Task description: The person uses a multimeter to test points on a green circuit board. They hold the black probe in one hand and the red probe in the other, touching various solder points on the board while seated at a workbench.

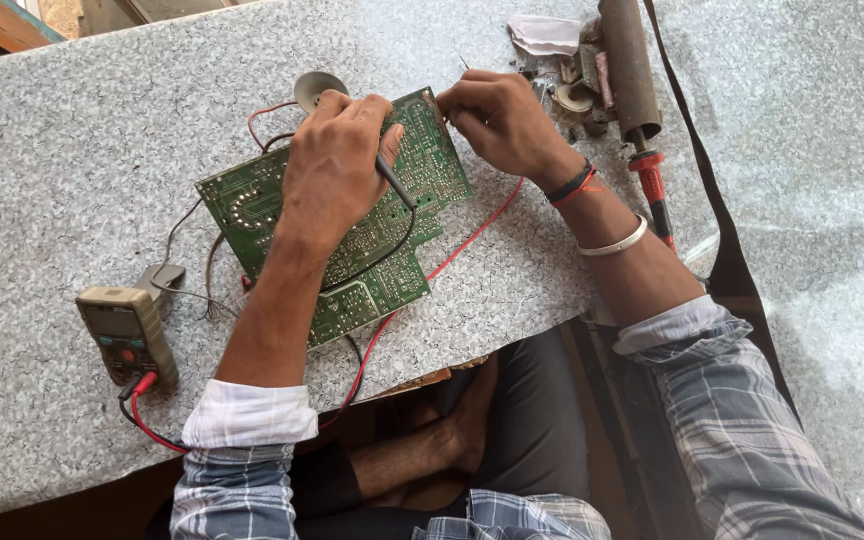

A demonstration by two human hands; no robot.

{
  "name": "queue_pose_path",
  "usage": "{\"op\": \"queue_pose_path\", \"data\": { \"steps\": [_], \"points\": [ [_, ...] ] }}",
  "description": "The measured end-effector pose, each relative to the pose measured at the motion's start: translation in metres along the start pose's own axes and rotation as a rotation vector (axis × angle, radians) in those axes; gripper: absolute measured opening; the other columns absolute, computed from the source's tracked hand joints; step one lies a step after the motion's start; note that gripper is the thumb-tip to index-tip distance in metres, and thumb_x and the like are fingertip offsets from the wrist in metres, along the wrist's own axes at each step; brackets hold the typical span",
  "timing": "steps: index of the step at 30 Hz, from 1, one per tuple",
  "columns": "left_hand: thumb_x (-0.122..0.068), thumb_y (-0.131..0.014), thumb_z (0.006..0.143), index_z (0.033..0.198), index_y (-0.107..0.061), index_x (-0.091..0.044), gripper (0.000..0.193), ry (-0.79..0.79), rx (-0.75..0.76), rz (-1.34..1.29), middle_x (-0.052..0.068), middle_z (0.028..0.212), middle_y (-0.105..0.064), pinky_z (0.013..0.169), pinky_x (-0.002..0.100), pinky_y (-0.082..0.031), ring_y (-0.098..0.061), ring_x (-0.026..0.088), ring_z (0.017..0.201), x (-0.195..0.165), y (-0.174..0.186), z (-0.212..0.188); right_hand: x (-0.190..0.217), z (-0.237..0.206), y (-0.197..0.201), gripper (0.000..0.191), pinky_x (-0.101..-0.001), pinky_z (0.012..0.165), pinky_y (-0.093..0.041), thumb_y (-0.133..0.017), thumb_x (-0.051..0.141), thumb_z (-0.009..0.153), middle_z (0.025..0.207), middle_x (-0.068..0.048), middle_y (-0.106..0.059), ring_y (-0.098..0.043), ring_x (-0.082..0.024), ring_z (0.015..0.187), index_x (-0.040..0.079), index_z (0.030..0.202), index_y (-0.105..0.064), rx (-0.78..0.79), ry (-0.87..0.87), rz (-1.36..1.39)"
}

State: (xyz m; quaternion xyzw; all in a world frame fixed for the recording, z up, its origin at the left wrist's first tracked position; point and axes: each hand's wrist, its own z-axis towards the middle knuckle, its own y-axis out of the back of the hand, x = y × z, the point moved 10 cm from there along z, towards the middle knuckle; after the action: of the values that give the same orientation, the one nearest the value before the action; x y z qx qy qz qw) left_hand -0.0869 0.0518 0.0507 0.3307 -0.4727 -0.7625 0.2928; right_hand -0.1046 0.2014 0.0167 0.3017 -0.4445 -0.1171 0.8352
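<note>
The left hand (337,160) closes around a black probe (395,182), tip down on the green circuit board (352,260). The right hand (500,120) pinches something thin at the board's far corner. The board lies flat mid-table, tilted. A multimeter (127,335) sits left near the table's (72,150) front edge.

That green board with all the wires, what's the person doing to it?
A person sits at a speckled table with a green circuit board lying flat on it. The left hand presses a black probe onto the board. The right hand pinches something thin at the board's far corner, too small to tell. Red and black leads run to a multimeter at the table's near edge.
</note>
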Motion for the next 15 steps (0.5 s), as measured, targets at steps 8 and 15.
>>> {"op": "queue_pose_path", "data": {
  "steps": [8,15],
  "points": [
    [-0.025,-0.063,0.106,0.11,-0.067,-0.001,0.024,-0.015,-0.032,-0.034,0.014,0.096,-0.075,0.086,0.047,-0.057,-0.065,0.03,0.099,0.0008,0.0025,-0.0012,0.0076,-0.0008,-0.0007,0.015,-0.0343,0.066,-0.053,-0.063,0.0,0.097,0.089,-0.011,-0.069,-0.065,-0.018,0.072,-0.002,0.105,-0.076,-0.007,0.111,-0.101],
    [-0.025,-0.064,0.104,0.107,-0.068,-0.002,0.024,-0.026,-0.06,-0.026,0.013,0.093,-0.074,0.086,0.047,-0.057,-0.066,0.03,0.099,-0.0017,0.0073,-0.0018,0.0039,-0.0006,-0.0069,0.012,-0.0377,0.064,-0.051,-0.064,0.0,0.096,0.083,-0.011,-0.067,-0.063,-0.021,0.068,-0.001,0.099,-0.075,0.047,0.094,-0.102]
  ]
}}
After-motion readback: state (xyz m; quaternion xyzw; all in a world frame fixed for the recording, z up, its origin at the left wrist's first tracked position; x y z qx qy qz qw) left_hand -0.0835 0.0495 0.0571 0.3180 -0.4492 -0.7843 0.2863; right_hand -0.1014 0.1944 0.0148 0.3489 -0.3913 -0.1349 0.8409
